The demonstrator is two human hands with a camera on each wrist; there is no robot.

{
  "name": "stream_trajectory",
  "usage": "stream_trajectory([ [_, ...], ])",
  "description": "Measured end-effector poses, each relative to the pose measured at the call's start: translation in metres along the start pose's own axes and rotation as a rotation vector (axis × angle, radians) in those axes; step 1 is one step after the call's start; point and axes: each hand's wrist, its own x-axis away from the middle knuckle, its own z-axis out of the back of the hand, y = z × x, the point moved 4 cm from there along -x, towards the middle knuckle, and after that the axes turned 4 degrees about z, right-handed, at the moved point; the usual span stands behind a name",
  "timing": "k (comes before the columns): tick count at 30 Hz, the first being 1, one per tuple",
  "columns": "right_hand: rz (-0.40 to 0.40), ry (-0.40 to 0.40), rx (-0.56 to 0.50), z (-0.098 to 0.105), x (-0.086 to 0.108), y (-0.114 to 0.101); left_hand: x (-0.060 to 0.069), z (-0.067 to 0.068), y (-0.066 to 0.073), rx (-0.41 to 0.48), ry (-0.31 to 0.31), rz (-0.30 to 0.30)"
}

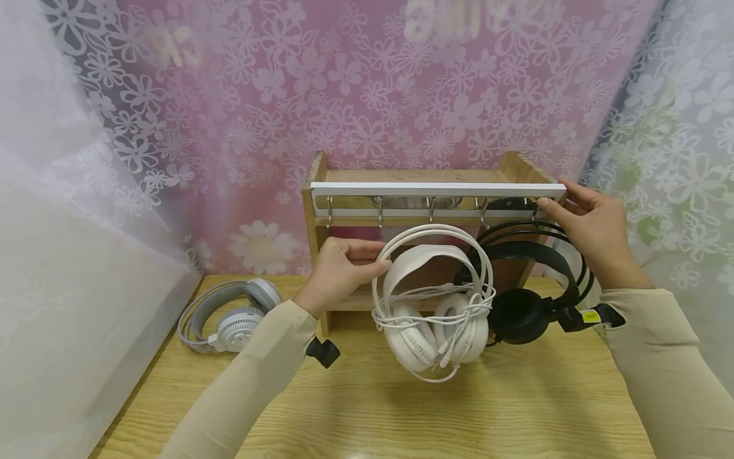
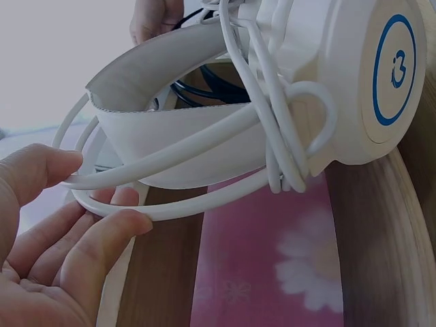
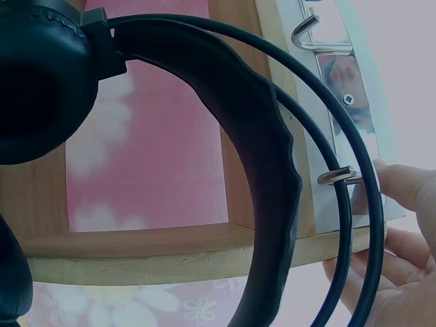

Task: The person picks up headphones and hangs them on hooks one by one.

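Note:
My left hand (image 1: 339,273) pinches the thin double headband of a pair of white headphones (image 1: 414,341), held up in front of the wooden rack (image 1: 318,223). Their white cord is wound round the ear cups. In the left wrist view, the thumb and fingers hold the headband wires (image 2: 184,151). My right hand (image 1: 599,231) grips the right end of the white hook rail (image 1: 401,187), thumb in front and fingers behind. Black headphones (image 1: 518,317) hang below that hand; the right wrist view shows their thin band looped over the end hook (image 3: 335,176).
Grey-and-white headphones (image 1: 236,328) lie on the wood-grain table (image 1: 367,414) left of the rack. Several metal hooks (image 1: 380,212) line the rail. A pink flowered curtain (image 1: 258,140) hangs behind, with pale sheets at both sides.

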Motion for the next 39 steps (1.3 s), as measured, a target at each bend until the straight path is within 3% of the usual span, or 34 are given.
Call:
stream_trajectory([
  [9,0.001,-0.003,-0.01,0.001,0.001,0.001,-0.012,-0.001,-0.006,-0.037,0.027,0.085],
  [17,0.005,0.002,-0.022,0.0,0.001,0.002,-0.021,0.0,-0.012,-0.035,0.047,0.105],
  [23,0.016,0.003,-0.019,0.0,0.001,0.0,-0.026,0.001,-0.013,-0.047,0.042,0.098],
  [32,0.03,0.006,-0.024,0.0,0.001,0.0,-0.035,0.004,-0.012,-0.129,0.045,0.03],
  [39,0.033,0.005,-0.041,-0.001,0.002,0.0,-0.036,0.004,-0.014,-0.14,0.016,0.062],
])
